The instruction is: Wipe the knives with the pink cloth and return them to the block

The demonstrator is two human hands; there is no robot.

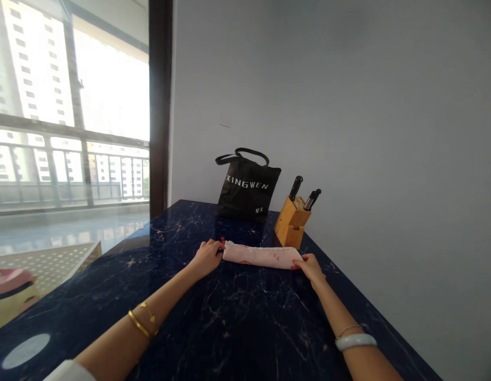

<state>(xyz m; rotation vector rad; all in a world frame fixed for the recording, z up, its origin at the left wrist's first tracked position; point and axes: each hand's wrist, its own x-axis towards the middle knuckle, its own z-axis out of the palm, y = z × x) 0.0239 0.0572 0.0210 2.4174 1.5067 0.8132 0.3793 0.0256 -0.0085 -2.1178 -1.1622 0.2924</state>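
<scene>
The cloth (pixel 262 255) is pale pink with darker flecks (faint ones); behind it, the bag (pixel 247 190) is black, lettered white.

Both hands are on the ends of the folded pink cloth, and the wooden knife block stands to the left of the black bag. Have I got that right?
Not quite: the head view shows the wooden knife block to the right of the black bag, not the left. The rest stands: the left hand and right hand are on the ends of the folded pink cloth.
</scene>
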